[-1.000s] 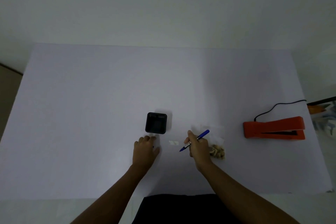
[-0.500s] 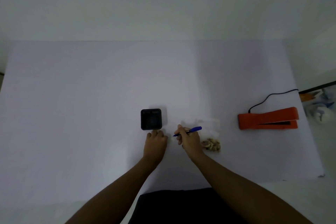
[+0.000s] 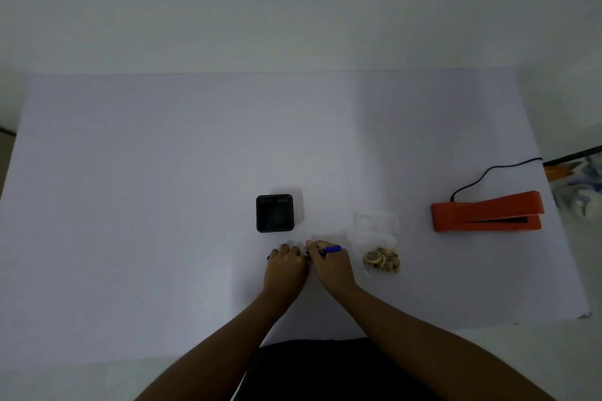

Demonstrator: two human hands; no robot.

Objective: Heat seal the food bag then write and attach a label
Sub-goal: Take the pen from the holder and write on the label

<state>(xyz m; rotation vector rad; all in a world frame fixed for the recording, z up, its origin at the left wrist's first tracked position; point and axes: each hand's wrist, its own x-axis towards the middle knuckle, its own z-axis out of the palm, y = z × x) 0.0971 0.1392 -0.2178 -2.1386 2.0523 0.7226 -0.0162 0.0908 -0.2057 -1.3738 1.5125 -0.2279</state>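
Observation:
My right hand is closed around a blue pen that lies nearly level, its rear end pointing right. My left hand is curled right against it, knuckles touching. A small blue piece, which looks like the pen's cap, pokes out at that hand's left edge. The clear food bag lies flat just right of my right hand, with brown snacks bunched at its near end. The orange heat sealer sits shut at the far right. The small white label is hidden by my hands.
A black square holder stands just beyond my left hand. The sealer's black cord runs off the white table's right edge, where clutter lies. The near table edge is close to my body.
My left hand has slid right until it meets my right hand. The pen has tipped from a slant to nearly level. The white label, visible a second ago, is now covered.

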